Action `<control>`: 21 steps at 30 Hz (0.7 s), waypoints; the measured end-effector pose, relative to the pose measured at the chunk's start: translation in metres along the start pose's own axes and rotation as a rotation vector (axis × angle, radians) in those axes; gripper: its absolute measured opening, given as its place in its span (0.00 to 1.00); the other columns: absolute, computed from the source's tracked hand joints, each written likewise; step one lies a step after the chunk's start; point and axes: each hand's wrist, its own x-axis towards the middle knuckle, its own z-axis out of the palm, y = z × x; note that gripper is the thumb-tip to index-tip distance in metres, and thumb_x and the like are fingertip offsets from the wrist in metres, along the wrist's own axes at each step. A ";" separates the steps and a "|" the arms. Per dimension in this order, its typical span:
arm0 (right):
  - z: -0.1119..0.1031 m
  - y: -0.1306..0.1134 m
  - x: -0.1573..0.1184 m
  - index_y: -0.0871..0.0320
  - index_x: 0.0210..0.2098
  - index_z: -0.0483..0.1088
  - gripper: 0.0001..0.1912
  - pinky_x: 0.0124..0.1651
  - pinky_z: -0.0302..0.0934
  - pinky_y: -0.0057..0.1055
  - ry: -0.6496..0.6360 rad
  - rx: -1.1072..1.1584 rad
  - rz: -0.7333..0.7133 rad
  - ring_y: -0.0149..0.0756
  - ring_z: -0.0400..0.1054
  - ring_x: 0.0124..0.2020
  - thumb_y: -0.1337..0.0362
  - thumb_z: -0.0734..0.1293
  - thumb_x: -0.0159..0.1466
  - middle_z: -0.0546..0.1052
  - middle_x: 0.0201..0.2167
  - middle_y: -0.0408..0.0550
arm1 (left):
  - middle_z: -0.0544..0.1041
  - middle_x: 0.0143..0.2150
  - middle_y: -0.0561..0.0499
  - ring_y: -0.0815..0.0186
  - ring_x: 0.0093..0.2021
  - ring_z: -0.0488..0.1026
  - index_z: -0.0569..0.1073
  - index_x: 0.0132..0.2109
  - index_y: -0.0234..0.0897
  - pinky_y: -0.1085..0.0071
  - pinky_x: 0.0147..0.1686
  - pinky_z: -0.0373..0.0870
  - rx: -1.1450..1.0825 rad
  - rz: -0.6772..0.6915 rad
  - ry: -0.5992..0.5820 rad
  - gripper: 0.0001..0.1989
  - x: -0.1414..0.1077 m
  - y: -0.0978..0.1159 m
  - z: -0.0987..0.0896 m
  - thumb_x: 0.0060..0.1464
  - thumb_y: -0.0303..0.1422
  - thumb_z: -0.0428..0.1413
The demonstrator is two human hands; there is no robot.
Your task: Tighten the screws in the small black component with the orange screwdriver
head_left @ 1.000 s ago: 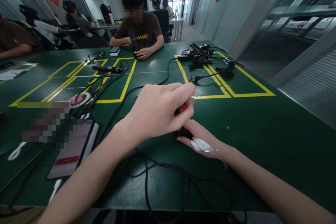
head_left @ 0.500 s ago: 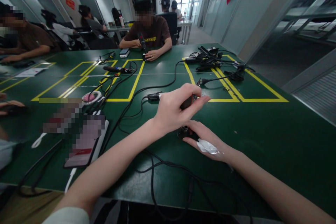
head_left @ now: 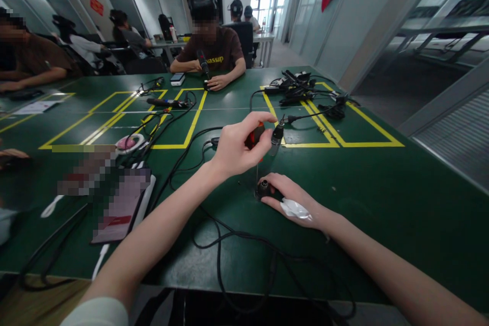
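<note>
My left hand is closed around the red-and-black handle of a screwdriver. Its thin shaft points down toward a black round part with a metal ring on top. That part stands on the table, gripped at its side by the thumb and fingers of my right hand; a white patch under clear tape covers the back of this hand. Whether the screwdriver tip touches the part, I cannot tell. Just beyond my left fingertips stands a black cone-shaped piece with a metal tip.
Black cables loop across the green table in front of me. A phone lies at left, near a white cable coil. Farther back are a heap of black cords and yellow tape outlines. A person sits opposite, holding a black tool.
My left hand has shifted a little left, bringing the screwdriver's red handle, its shaft and the cone-shaped piece into sight. My right hand keeps its grip on the round part. The view has shifted slightly.
</note>
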 end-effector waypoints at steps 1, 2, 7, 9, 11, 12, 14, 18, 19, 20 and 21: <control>-0.001 -0.001 0.000 0.56 0.52 0.69 0.11 0.45 0.70 0.45 0.001 0.000 0.000 0.46 0.73 0.39 0.60 0.67 0.72 0.78 0.43 0.53 | 0.74 0.31 0.56 0.77 0.23 0.63 0.73 0.45 0.34 0.78 0.27 0.62 0.016 0.001 0.006 0.05 0.001 0.000 0.000 0.64 0.29 0.54; -0.001 -0.001 0.000 0.56 0.52 0.69 0.11 0.45 0.70 0.45 0.002 -0.003 -0.002 0.46 0.73 0.39 0.61 0.67 0.71 0.78 0.43 0.53 | 0.73 0.30 0.57 0.77 0.23 0.62 0.72 0.43 0.35 0.78 0.27 0.61 0.025 -0.001 0.005 0.03 0.001 0.001 0.000 0.64 0.30 0.55; -0.002 -0.001 0.001 0.55 0.51 0.69 0.10 0.45 0.70 0.44 0.002 -0.010 0.001 0.46 0.73 0.39 0.62 0.68 0.71 0.78 0.42 0.52 | 0.67 0.26 0.59 0.75 0.23 0.63 0.67 0.38 0.38 0.76 0.28 0.62 0.018 -0.047 -0.065 0.10 0.000 -0.001 0.000 0.67 0.37 0.52; -0.002 -0.002 0.002 0.55 0.49 0.69 0.09 0.44 0.70 0.43 0.005 -0.009 0.003 0.46 0.73 0.38 0.62 0.68 0.70 0.78 0.41 0.51 | 0.70 0.28 0.57 0.73 0.24 0.66 0.67 0.41 0.38 0.75 0.29 0.64 -0.033 -0.052 -0.125 0.10 -0.001 -0.002 -0.002 0.69 0.38 0.47; -0.002 -0.002 0.002 0.55 0.49 0.69 0.09 0.44 0.70 0.43 0.006 -0.009 0.006 0.46 0.73 0.38 0.62 0.68 0.70 0.78 0.41 0.51 | 0.75 0.31 0.54 0.72 0.26 0.69 0.67 0.46 0.37 0.74 0.30 0.66 -0.076 -0.049 -0.163 0.11 -0.001 -0.002 -0.003 0.69 0.36 0.43; -0.002 -0.002 0.002 0.55 0.49 0.69 0.09 0.44 0.70 0.43 0.007 -0.009 0.007 0.46 0.73 0.38 0.62 0.68 0.70 0.78 0.41 0.51 | 0.76 0.32 0.53 0.72 0.27 0.70 0.67 0.47 0.36 0.74 0.31 0.67 -0.079 -0.047 -0.169 0.11 -0.001 -0.002 -0.003 0.69 0.35 0.42; -0.001 -0.002 0.002 0.56 0.50 0.69 0.10 0.45 0.70 0.43 0.010 -0.011 0.005 0.46 0.73 0.39 0.62 0.68 0.70 0.78 0.42 0.52 | 0.75 0.31 0.54 0.73 0.26 0.69 0.68 0.49 0.35 0.75 0.30 0.67 -0.056 -0.033 -0.155 0.10 -0.001 0.000 -0.003 0.68 0.32 0.44; 0.000 0.000 0.002 0.57 0.51 0.69 0.11 0.45 0.70 0.44 0.019 -0.018 -0.006 0.46 0.73 0.40 0.62 0.68 0.70 0.78 0.43 0.53 | 0.72 0.29 0.59 0.78 0.21 0.64 0.71 0.46 0.35 0.80 0.26 0.61 -0.023 0.004 -0.096 0.05 0.001 0.006 -0.002 0.65 0.31 0.54; 0.001 0.000 0.002 0.57 0.51 0.69 0.11 0.46 0.70 0.44 0.019 -0.019 -0.007 0.46 0.73 0.40 0.61 0.68 0.70 0.79 0.43 0.54 | 0.72 0.28 0.59 0.79 0.21 0.63 0.72 0.44 0.35 0.80 0.25 0.61 -0.020 0.009 -0.081 0.04 0.002 0.007 -0.001 0.64 0.31 0.56; 0.001 0.001 0.002 0.57 0.51 0.70 0.12 0.46 0.70 0.44 0.020 -0.020 -0.008 0.46 0.73 0.40 0.61 0.69 0.70 0.79 0.43 0.54 | 0.72 0.28 0.59 0.79 0.22 0.62 0.72 0.42 0.36 0.80 0.25 0.60 -0.013 0.013 -0.071 0.03 0.002 0.007 -0.001 0.63 0.31 0.57; 0.001 0.002 0.002 0.57 0.52 0.70 0.12 0.46 0.70 0.44 0.021 -0.021 -0.008 0.46 0.73 0.40 0.60 0.69 0.70 0.79 0.43 0.54 | 0.71 0.28 0.59 0.79 0.21 0.62 0.71 0.40 0.36 0.80 0.25 0.60 -0.004 0.019 -0.061 0.03 0.002 0.008 -0.001 0.63 0.31 0.57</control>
